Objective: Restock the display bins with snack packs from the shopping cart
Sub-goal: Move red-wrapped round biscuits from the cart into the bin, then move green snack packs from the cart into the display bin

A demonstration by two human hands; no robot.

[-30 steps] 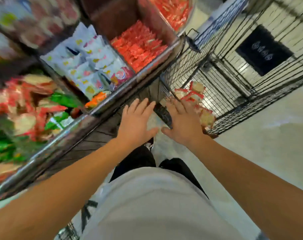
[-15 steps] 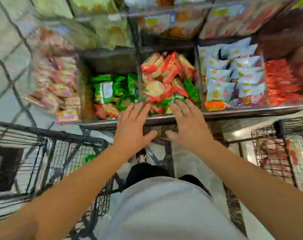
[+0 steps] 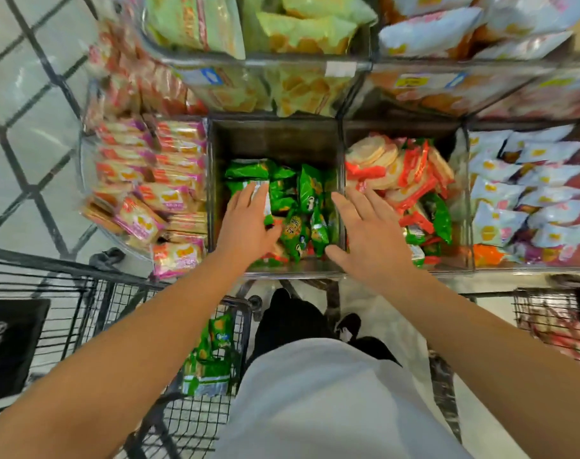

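Note:
A clear display bin [image 3: 275, 140] in the middle of the lower shelf holds several green snack packs [image 3: 310, 193], piled toward its front. My left hand [image 3: 247, 223] lies flat over the packs at the bin's left side, fingers straight. My right hand [image 3: 364, 233] hovers with spread fingers over the divider between this bin and the bin of red and white cracker packs [image 3: 394, 170]. Neither hand holds anything. A black wire shopping cart [image 3: 93, 313] stands at lower left with a few green snack packs [image 3: 212, 359] in its corner.
Pink-orange packs [image 3: 149, 187] fill the left bin and white packs [image 3: 527, 190] the right one. An upper shelf [image 3: 282, 64] carries pale green and white bags. A second wire cart [image 3: 553, 323] with red packs stands at the far right. Tiled floor lies on the left.
My view has swung left and closer to the shelf. Both hands moved forward from in front of the shelf edge to over the green-pack bin.

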